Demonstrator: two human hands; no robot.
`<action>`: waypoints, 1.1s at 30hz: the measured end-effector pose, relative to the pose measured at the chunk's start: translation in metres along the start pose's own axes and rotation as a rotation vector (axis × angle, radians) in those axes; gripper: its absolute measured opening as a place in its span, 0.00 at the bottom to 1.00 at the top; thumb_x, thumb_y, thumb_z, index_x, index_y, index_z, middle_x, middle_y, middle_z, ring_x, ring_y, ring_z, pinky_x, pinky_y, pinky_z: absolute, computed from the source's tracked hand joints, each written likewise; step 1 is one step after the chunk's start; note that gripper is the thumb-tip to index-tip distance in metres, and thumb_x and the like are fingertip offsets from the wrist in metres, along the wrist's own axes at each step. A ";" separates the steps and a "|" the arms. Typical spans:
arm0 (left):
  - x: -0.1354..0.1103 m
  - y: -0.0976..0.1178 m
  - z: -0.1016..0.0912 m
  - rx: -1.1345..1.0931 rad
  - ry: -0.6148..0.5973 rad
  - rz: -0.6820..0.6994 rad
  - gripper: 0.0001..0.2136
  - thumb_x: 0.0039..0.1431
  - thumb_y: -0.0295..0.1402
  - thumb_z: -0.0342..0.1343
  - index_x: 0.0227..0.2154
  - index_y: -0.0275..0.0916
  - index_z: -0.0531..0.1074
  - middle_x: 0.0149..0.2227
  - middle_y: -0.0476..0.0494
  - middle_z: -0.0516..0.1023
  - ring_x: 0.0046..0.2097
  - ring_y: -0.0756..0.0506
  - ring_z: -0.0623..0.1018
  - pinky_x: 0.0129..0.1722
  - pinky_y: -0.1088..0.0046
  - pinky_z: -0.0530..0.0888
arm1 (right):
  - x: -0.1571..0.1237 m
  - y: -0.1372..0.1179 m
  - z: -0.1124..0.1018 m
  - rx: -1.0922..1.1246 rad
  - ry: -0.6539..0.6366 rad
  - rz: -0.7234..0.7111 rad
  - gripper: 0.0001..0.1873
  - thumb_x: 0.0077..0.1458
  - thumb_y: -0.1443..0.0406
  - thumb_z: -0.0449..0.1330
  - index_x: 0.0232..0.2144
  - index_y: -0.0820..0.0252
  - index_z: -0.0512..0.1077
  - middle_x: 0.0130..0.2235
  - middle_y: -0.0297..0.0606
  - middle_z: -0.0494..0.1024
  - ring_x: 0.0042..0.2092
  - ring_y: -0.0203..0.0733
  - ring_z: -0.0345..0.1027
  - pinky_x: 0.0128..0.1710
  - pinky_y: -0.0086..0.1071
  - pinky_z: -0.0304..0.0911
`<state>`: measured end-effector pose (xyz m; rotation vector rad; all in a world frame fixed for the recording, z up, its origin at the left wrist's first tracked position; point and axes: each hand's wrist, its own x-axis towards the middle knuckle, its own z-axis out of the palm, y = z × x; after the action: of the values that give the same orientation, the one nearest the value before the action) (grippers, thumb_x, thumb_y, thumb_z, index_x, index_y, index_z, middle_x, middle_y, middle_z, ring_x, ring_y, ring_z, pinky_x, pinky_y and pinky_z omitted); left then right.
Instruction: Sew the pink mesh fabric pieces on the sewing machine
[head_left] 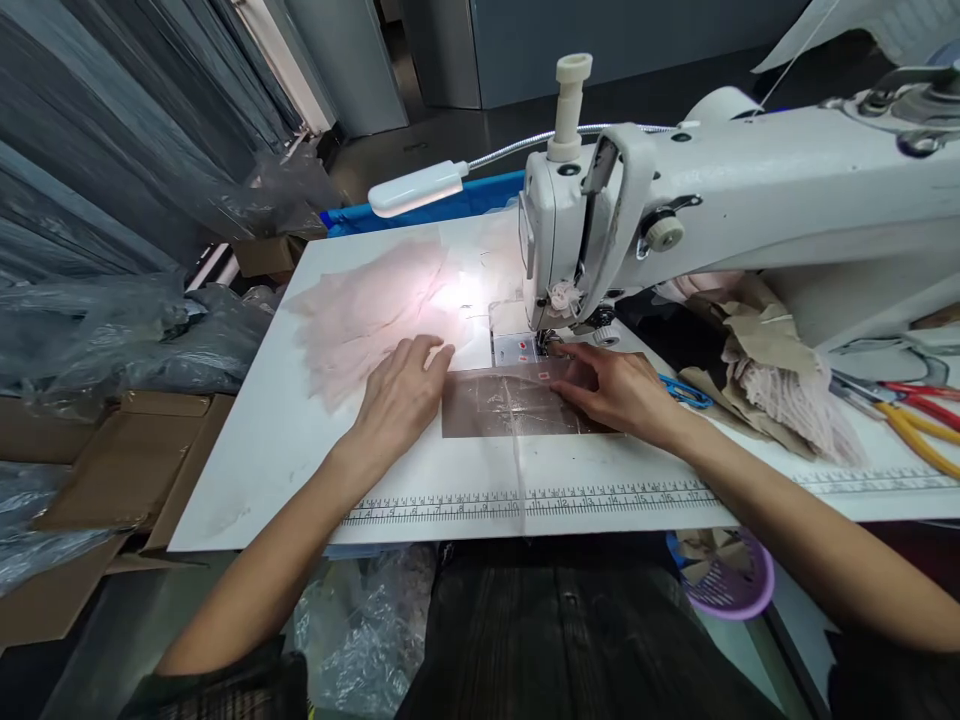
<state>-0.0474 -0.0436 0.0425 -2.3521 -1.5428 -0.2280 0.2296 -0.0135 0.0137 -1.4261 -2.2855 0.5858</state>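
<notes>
My left hand (409, 390) rests palm down on the table, fingers slightly bent and lying along the edge of a pale pink sheer fabric (375, 320). At the sewing machine's presser foot (546, 342), my right hand (619, 388) reaches in with its index finger, the thumb apart from it on a brownish machine bed plate (480, 410). No held thing shows between these fingertips. A thin sheer strip (517, 460) runs from near the foot over the plate and past the table's front edge. The white sewing machine (570, 220) stands over the work.
A lit lamp (416, 190) shines on the fabric. Blue-handled snips (686, 392), ruffled fabric (795, 390) with brown paper, and yellow-handled scissors (915, 435) lie to the right. A ruler tape (600, 500) edges the table. Cardboard boxes (127, 460) stand left; a purple basket (739, 590) sits below.
</notes>
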 end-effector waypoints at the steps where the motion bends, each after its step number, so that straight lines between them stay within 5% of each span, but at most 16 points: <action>1: 0.006 0.002 0.000 -0.002 0.032 0.034 0.11 0.63 0.26 0.51 0.47 0.36 0.71 0.49 0.34 0.75 0.43 0.39 0.76 0.32 0.66 0.75 | 0.000 0.000 0.002 -0.081 0.051 -0.009 0.21 0.60 0.60 0.59 0.54 0.58 0.70 0.34 0.37 0.78 0.35 0.46 0.72 0.30 0.33 0.58; 5: 0.033 0.016 0.006 -0.291 0.075 0.330 0.10 0.65 0.23 0.47 0.42 0.35 0.73 0.43 0.38 0.77 0.41 0.45 0.77 0.32 0.71 0.76 | -0.003 0.007 0.010 -0.278 0.186 -0.025 0.18 0.62 0.57 0.56 0.50 0.59 0.73 0.36 0.42 0.77 0.34 0.49 0.71 0.28 0.35 0.58; 10: 0.062 0.033 0.033 -0.663 -0.058 0.619 0.09 0.64 0.26 0.52 0.42 0.37 0.75 0.44 0.42 0.77 0.45 0.47 0.77 0.46 0.70 0.76 | -0.005 0.019 0.016 -0.177 0.323 -0.126 0.15 0.62 0.61 0.54 0.45 0.61 0.76 0.45 0.46 0.74 0.41 0.49 0.70 0.36 0.37 0.65; 16: 0.076 0.029 0.053 -0.806 -0.155 0.512 0.07 0.63 0.32 0.55 0.37 0.38 0.78 0.40 0.43 0.77 0.43 0.47 0.77 0.44 0.70 0.75 | -0.007 0.020 0.013 -0.041 0.292 -0.194 0.14 0.61 0.65 0.54 0.45 0.60 0.76 0.44 0.46 0.73 0.45 0.51 0.67 0.45 0.42 0.66; 20: 0.079 0.027 0.046 -0.829 -0.177 0.477 0.08 0.64 0.33 0.54 0.35 0.38 0.77 0.37 0.44 0.78 0.41 0.48 0.77 0.45 0.68 0.73 | -0.007 0.012 0.009 0.067 0.278 -0.256 0.13 0.62 0.64 0.54 0.43 0.60 0.77 0.41 0.45 0.74 0.43 0.48 0.69 0.43 0.39 0.66; 27: 0.075 0.026 0.033 -0.858 -0.197 0.440 0.06 0.63 0.33 0.55 0.35 0.38 0.75 0.32 0.47 0.80 0.34 0.50 0.78 0.41 0.71 0.73 | -0.006 -0.009 0.006 0.156 0.060 -0.212 0.13 0.62 0.60 0.56 0.40 0.61 0.76 0.39 0.44 0.77 0.39 0.47 0.71 0.40 0.37 0.64; 33: 0.073 0.016 0.025 -1.028 -0.317 0.308 0.09 0.58 0.37 0.60 0.38 0.37 0.75 0.36 0.45 0.81 0.38 0.49 0.80 0.39 0.75 0.75 | -0.008 -0.019 0.006 0.353 0.069 -0.167 0.13 0.64 0.62 0.54 0.36 0.62 0.76 0.35 0.40 0.78 0.33 0.41 0.69 0.34 0.33 0.60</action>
<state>-0.0048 0.0218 0.0386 -3.5175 -1.3098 -0.7466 0.2150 -0.0293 0.0178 -1.0608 -2.0923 0.8246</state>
